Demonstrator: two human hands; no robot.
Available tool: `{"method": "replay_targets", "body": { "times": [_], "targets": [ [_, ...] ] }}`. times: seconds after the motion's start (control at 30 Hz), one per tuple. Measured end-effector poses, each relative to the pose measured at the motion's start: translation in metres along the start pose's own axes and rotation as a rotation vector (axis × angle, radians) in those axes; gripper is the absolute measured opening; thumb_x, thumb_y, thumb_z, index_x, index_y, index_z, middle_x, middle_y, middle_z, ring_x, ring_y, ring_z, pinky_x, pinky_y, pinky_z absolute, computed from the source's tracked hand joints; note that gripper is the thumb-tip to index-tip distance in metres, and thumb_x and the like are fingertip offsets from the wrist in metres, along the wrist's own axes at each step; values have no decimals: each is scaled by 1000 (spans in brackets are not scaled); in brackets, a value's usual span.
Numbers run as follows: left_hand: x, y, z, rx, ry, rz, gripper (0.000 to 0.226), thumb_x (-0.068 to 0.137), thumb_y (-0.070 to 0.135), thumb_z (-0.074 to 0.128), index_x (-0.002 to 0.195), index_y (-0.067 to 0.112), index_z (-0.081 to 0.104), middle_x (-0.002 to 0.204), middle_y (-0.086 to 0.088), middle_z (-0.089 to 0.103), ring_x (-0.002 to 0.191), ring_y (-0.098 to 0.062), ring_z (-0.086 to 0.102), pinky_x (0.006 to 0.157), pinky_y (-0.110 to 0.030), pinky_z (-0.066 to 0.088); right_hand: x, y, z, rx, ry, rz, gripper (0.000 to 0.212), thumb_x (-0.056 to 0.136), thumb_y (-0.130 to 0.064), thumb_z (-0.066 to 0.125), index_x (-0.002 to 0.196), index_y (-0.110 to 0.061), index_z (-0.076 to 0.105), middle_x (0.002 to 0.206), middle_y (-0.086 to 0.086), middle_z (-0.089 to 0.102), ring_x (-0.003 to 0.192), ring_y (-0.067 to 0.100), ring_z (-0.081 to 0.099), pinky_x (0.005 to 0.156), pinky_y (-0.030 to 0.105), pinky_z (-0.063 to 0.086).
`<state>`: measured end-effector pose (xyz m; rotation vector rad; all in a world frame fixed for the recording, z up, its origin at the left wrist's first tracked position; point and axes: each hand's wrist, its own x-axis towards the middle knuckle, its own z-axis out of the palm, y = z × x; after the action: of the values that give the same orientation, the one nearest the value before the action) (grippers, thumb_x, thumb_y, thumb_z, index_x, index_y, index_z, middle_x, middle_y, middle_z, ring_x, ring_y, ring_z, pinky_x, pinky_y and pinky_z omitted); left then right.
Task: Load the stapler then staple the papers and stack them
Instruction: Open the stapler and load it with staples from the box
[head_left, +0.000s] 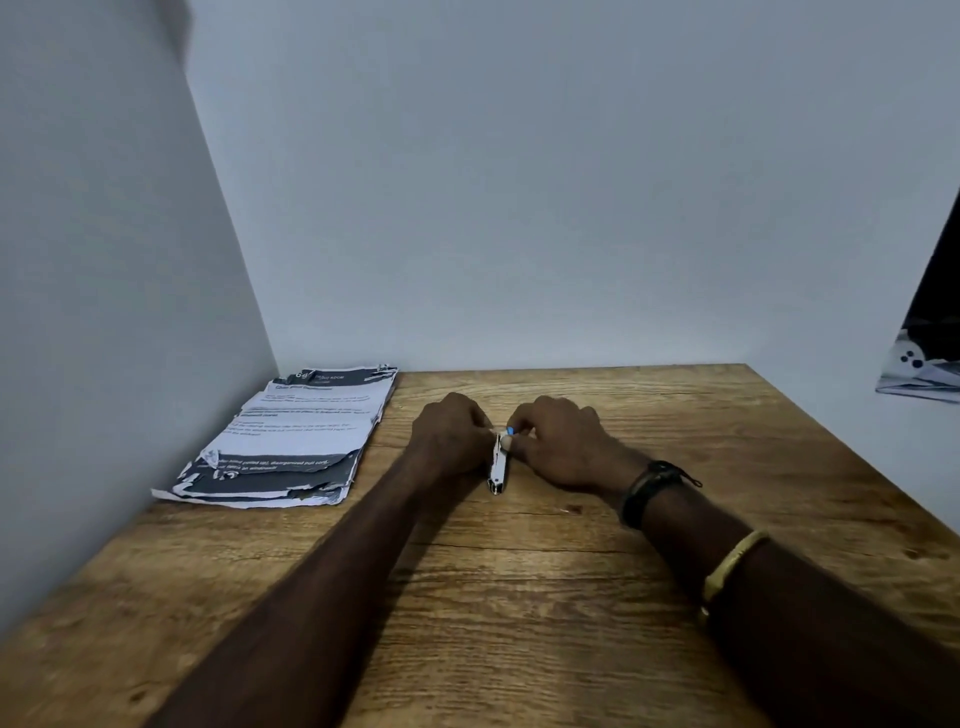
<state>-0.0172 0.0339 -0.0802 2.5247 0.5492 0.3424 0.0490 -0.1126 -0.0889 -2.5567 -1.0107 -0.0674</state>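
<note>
A small silver stapler (498, 467) with a blue tip lies lengthwise on the wooden table (545, 597), its near end pointing at me. My left hand (452, 434) grips its left side with curled fingers. My right hand (561, 441) pinches its far end at the blue part with fingertips. Both hands hide most of the stapler's far half. A stack of printed papers (291, 441) with torn, dark-printed edges lies at the table's far left, against the wall, apart from both hands.
White walls close in the table on the left and at the back. A dark printed sheet (924, 358) hangs off the far right, beyond the table edge. My right wrist wears a black band and a gold bangle.
</note>
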Motion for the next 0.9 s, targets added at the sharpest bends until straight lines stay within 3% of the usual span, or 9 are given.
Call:
{"method": "replay_targets", "body": {
  "times": [0.13, 0.23, 0.33, 0.4, 0.47, 0.6, 0.77, 0.9],
  "targets": [
    [0, -1, 0, -127, 68, 10, 15, 86, 17, 67, 95, 15, 78, 99, -4, 77, 98, -19, 69, 79, -25, 49, 1, 3, 1, 262, 34, 50, 22, 96, -44, 62, 106, -25, 65, 100, -7, 73, 103, 19, 65, 101, 45, 39],
    [-3, 0, 0, -389, 120, 31, 13, 86, 14, 72, 99, 12, 74, 94, -7, 73, 86, -22, 69, 79, -31, 56, 1, 4, -1, 607, 111, 84, 18, 91, -28, 75, 104, -20, 66, 91, 1, 76, 88, 20, 70, 84, 42, 53],
    [-7, 3, 2, -826, 8, -76, 20, 88, 4, 73, 107, 4, 66, 85, -12, 67, 72, -22, 67, 63, -33, 60, 3, 7, -1, 850, 153, 77, 25, 90, -13, 76, 114, -17, 68, 93, 8, 79, 82, 19, 72, 75, 38, 57],
    [-10, 5, 4, -991, -87, -144, 17, 91, 2, 68, 107, -5, 66, 83, -18, 69, 73, -28, 66, 65, -32, 57, 5, 9, 1, 919, 135, 59, 28, 92, -9, 74, 118, -18, 70, 95, 7, 80, 79, 20, 74, 72, 38, 61],
    [-10, 5, 4, -1035, -132, -160, 20, 93, 2, 66, 108, -12, 66, 87, -24, 67, 80, -32, 61, 75, -40, 50, 7, 10, 3, 951, 124, 50, 23, 91, -10, 75, 113, -18, 74, 94, 6, 81, 71, 21, 75, 70, 39, 64],
    [-8, 6, 0, -996, -65, -99, 13, 91, -5, 66, 103, -5, 67, 83, -16, 69, 66, -19, 69, 59, -28, 57, 8, 9, 2, 1061, 137, 26, 20, 85, -6, 80, 103, -12, 76, 90, 12, 81, 80, 33, 78, 71, 42, 66],
    [-2, 8, -2, -945, 53, -40, 13, 86, -5, 71, 94, 4, 68, 86, -15, 69, 68, -20, 67, 68, -32, 59, 8, 3, 0, 1158, 202, 6, 23, 83, 2, 77, 103, -8, 74, 93, 17, 79, 78, 30, 78, 63, 33, 64],
    [-2, 10, -4, -950, 110, -33, 12, 88, -4, 70, 97, 3, 68, 91, -22, 69, 73, -26, 67, 75, -38, 59, 7, -1, 0, 1192, 252, 6, 21, 85, 4, 75, 104, -5, 72, 95, 21, 78, 79, 31, 78, 62, 32, 65]
  ]
}}
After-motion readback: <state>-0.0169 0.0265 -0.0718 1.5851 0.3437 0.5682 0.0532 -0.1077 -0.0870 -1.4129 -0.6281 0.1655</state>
